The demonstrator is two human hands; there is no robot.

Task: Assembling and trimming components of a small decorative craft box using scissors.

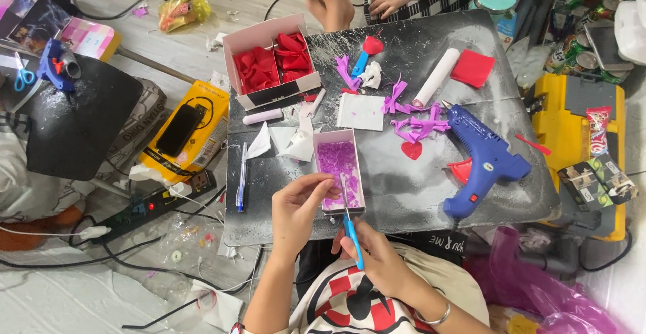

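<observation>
At the surface's (404, 192) near edge: right hand (377, 250) clenched on blue-handled scissors (350, 223); left hand (299, 206) fingers pinching a purple scrap over small box (340, 169) of purple pieces.

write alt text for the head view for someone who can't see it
Seen from above, the right hand holds blue-handled scissors while the left hand pinches something small over a small white box of purple bits on a dark board. A blue glue gun, purple paper scraps and a box of red petals lie around.
</observation>
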